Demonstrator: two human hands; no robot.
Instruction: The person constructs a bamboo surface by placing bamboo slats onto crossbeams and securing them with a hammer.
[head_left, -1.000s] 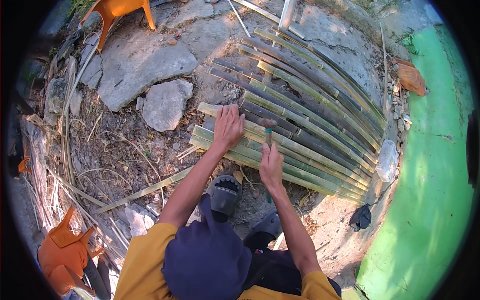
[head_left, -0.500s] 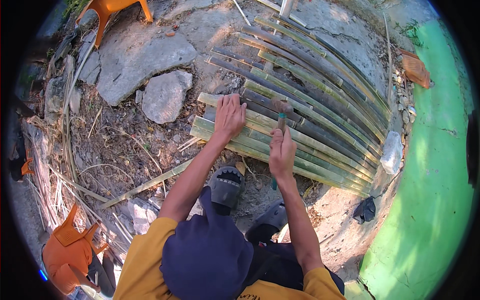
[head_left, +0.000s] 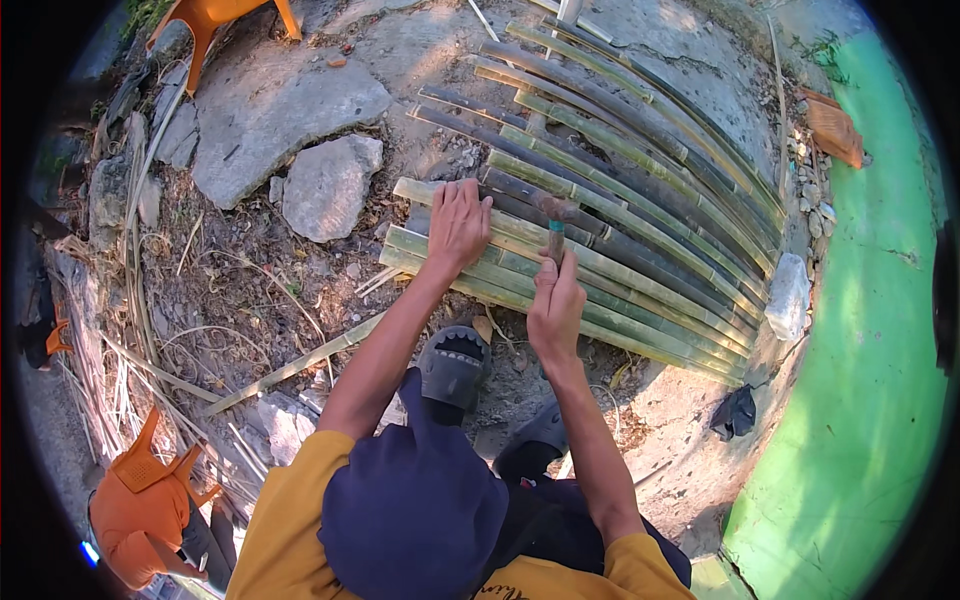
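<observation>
Hammer point(head_left: 556, 229), slightly shifted: brown-headed, teal-collared

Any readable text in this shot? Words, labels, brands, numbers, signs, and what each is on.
Mustard shirt: dark cursive lettering, cut off by the lower frame edge; not transcribed here.
Hammer: no lettering visible; any mark would be too small to read.
Bamboo strips: none visible.
Dark clog: pale tooth-like marks, apparently decoration, not text.
No legible sign or number elsewhere.
</observation>
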